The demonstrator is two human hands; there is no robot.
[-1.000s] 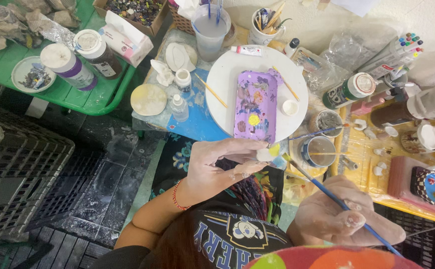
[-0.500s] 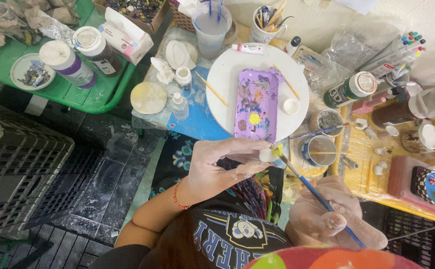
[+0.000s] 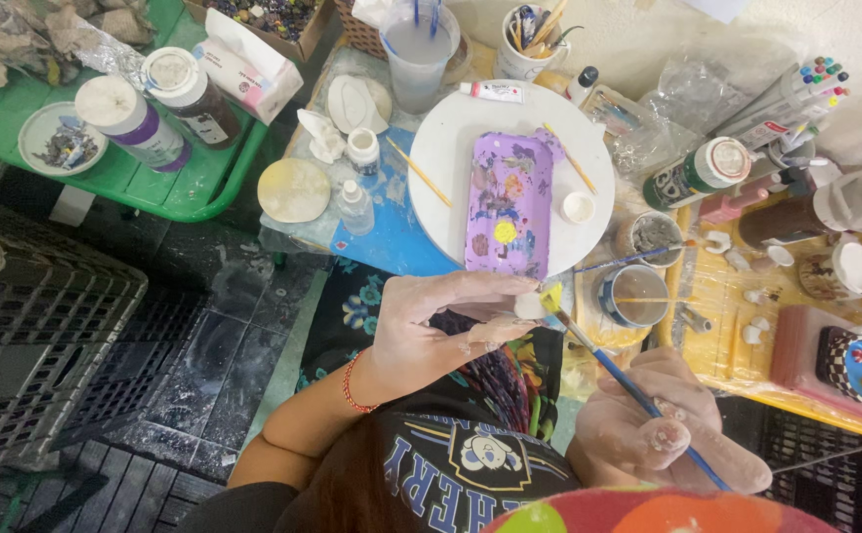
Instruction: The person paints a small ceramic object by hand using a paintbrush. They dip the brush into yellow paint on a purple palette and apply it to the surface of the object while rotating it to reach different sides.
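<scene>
Just below frame centre, I see my left hand (image 3: 431,331) pinching closed on a small white piece (image 3: 529,307), likely light and brittle, best held by its unpainted sides, while my right hand (image 3: 663,429), lower right, is closed around the thin blue-handled brush (image 3: 609,368) touching it.

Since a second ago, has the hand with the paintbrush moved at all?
Yes. The right hand has shifted slightly down and right, away from the white round plate, its paintbrush tip staying at the small piece.

place: craft painting workshop | signs: paint bottles (image 3: 700,172), brush cup (image 3: 530,41), marker set (image 3: 791,94), paint-stained counter (image 3: 391,252), purple painted piece (image 3: 508,202) on round white board (image 3: 451,148)
</scene>
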